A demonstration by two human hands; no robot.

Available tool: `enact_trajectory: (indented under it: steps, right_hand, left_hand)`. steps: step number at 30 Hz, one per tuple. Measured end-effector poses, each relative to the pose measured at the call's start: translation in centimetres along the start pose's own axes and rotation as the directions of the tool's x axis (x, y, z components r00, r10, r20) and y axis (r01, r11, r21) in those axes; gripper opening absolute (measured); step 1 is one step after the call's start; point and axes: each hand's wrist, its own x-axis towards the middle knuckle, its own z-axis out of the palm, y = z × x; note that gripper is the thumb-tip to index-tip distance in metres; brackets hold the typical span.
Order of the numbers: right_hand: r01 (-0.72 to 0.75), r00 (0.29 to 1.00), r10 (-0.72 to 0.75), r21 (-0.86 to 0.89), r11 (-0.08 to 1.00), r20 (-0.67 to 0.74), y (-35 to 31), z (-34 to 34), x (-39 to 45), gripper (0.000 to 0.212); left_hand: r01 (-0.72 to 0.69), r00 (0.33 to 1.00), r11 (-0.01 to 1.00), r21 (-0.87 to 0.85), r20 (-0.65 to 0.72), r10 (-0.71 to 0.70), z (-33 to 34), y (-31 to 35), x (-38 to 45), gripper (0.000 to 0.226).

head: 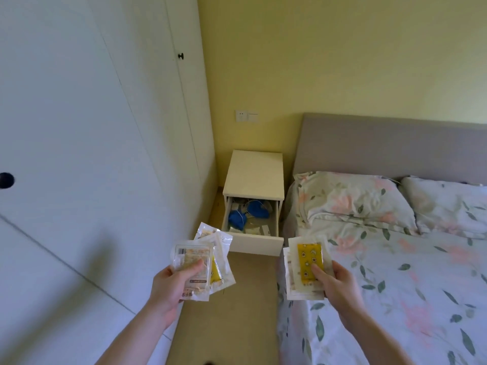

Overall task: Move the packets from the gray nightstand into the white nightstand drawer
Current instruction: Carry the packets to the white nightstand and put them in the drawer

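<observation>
Head view: left hand (172,281) grips a fanned stack of flat, glossy clear-and-white packets (203,262), thumb on top; right hand (336,281) pinches a second stack (307,267) topped by a yellow patterned packet, thumb pressed on its face, both stacks held in the air short of the drawer. White nightstand (254,173), boxy and smooth, stands in the corner between the white wardrobe doors (92,127) and the bed (395,285), its top drawer (257,242) pulled out over a narrow strip of tan floor (245,312), holding blue cloth items and small packs. Floral bedding and pillow (353,204) border the strip on the right, just beside the drawer front.
</observation>
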Motion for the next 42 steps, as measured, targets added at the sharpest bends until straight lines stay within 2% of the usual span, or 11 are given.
enact_trajectory:
  steps: [6,12,17,20,25,31,37,42]
  right_hand:
    - [-0.090,0.996,0.090,-0.009,0.996,-0.004,-1.6,5.0,10.9,0.012]
    - [-0.190,0.981,0.189,-0.015,0.982,-0.036,-3.7,8.9,19.4,0.009]
    - [-0.265,0.963,0.265,-0.015,0.964,-0.047,-4.2,9.9,26.1,0.007]
    - [-0.311,0.950,0.310,-0.023,0.950,-0.039,-4.6,10.3,31.5,0.007]
    - [-0.405,0.913,0.408,-0.091,0.910,0.011,-4.1,12.3,41.4,0.011]
    - [-0.488,0.862,0.505,-0.203,0.849,0.038,0.0,17.1,52.6,0.011]
    - [-0.520,0.846,0.534,-0.218,0.826,0.008,5.1,23.3,59.7,0.009]
    - [-0.567,0.815,0.579,-0.196,0.800,0.009,11.9,27.7,64.8,0.008]
  left_hand:
    - [0.041,0.999,0.999,-0.011,0.018,-0.041,1.1,2.9,11.1,0.035]
    - [0.087,0.993,0.992,0.090,0.066,-0.093,3.5,6.0,21.9,0.037]
    - [0.163,0.985,0.974,0.160,0.028,-0.170,7.1,7.6,29.9,0.046]
    - [0.182,0.982,0.964,0.192,0.018,-0.189,9.5,8.3,34.6,0.040]
    - [0.269,0.963,0.944,0.193,-0.087,-0.257,12.4,8.3,40.5,0.044]
    - [0.377,0.916,0.915,0.145,-0.203,-0.345,14.8,7.0,47.9,0.039]
    - [0.494,0.859,0.863,0.105,-0.215,-0.466,14.6,3.0,55.4,0.025]
    - [0.505,0.853,0.854,0.126,-0.219,-0.473,13.9,-1.7,61.8,0.024]
